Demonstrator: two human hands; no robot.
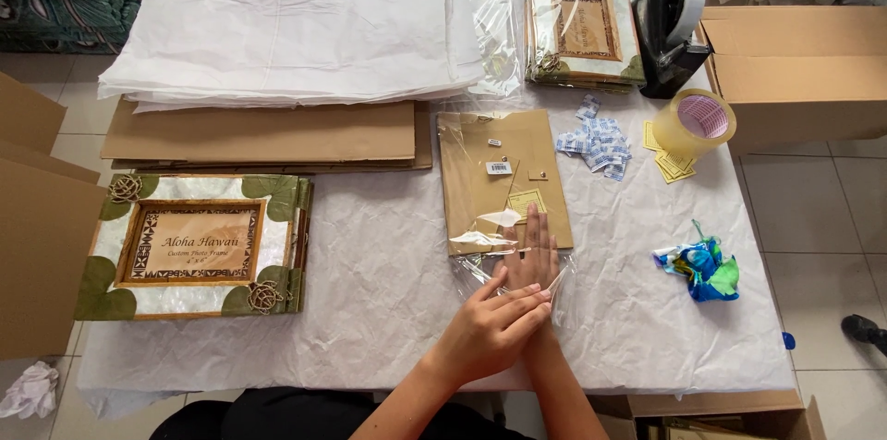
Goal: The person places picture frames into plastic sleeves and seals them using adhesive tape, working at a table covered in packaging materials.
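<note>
My left hand (490, 329) lies flat over my right hand (531, 260), neither clamped, pressing the clear plastic sleeve (504, 264) at centre frame. I reckon the sleeve could crease or tear there if the brown frame backing (499, 177) snags inside it.

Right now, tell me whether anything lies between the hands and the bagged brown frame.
Nothing visible does. The right hand lies flat on the clear plastic bag around the brown frame back, and the left hand rests across it at the bag's open end.

glossy clear plastic bag (517, 260), matt brown card (504, 172)
</note>
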